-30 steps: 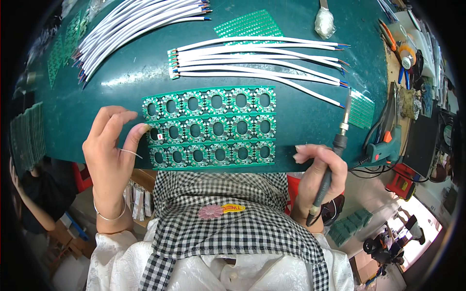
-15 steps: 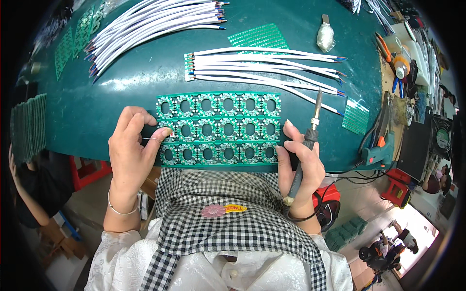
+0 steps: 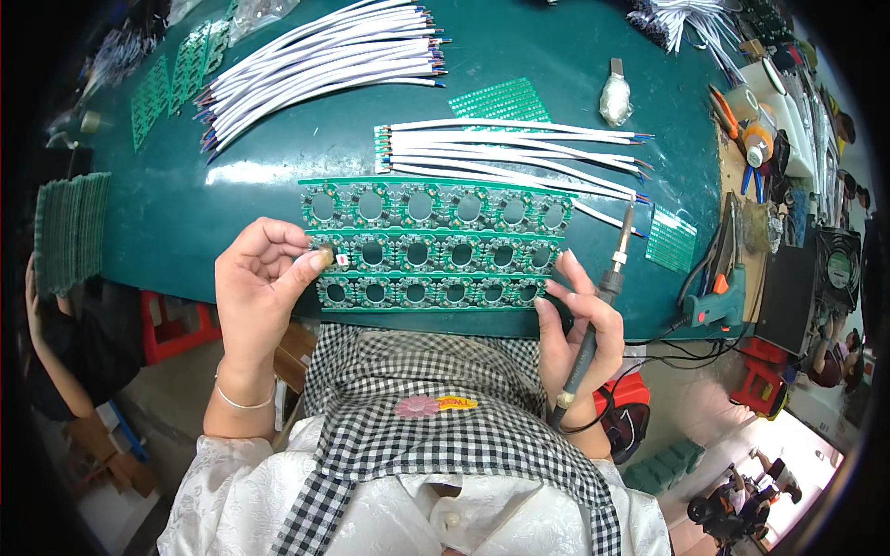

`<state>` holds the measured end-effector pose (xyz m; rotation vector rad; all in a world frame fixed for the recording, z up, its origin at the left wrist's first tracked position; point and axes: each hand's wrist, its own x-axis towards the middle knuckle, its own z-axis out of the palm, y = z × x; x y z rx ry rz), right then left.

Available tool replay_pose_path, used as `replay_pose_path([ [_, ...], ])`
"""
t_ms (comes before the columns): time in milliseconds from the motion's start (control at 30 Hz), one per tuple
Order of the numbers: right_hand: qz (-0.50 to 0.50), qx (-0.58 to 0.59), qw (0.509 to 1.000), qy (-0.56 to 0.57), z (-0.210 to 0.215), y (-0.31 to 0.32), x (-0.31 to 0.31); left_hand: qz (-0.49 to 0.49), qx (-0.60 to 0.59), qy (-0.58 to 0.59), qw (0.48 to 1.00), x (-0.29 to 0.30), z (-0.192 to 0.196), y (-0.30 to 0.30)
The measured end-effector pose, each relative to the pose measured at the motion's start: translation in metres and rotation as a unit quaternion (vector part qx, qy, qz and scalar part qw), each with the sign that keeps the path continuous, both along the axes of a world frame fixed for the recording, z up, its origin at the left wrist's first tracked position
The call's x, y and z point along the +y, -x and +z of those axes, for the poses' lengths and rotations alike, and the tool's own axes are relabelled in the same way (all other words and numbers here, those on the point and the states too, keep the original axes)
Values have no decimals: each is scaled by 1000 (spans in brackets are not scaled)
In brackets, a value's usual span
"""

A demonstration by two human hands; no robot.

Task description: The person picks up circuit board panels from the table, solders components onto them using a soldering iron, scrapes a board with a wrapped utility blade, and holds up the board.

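Both hands drawn back toward table edge since earlier frame. Green circuit panel flat on green mat, near edge. Left hand pinches panel's left edge. Right hand grips soldering iron, tip raised beside white wire bundle.

Light: we see bright, even light from above.
Glare: pale shine on the green surface.
Edges: bent lines, dark round corners.
Focus: sharp middle, soft rim.
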<state>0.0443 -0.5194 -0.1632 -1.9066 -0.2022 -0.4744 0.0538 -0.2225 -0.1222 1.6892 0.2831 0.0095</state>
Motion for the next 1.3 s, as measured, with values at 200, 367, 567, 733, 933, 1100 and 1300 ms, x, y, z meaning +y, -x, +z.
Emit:
replay_pose_path([
  [200,17,-39,999,4,2,3,-5,-11,-7,57,998,1,5,3],
  [367,16,-45,999,0,3,2,-7,-4,-13,92,996,-3,10,1],
  [567,23,-18,999,-18,9,6,-10,-152,160,158,962,18,22,4],
  [733,38,-29,993,-109,11,-2,-15,-160,133,275,939,32,19,4],
  [933,13,-23,994,-101,6,-7,-14,106,-44,332,936,102,67,23],
  [1100,43,4,993,-108,-11,-12,-13,238,-271,306,881,225,102,45],
  [1300,32,15,996,-78,-14,-13,-8,419,-392,247,781,342,132,86],
])
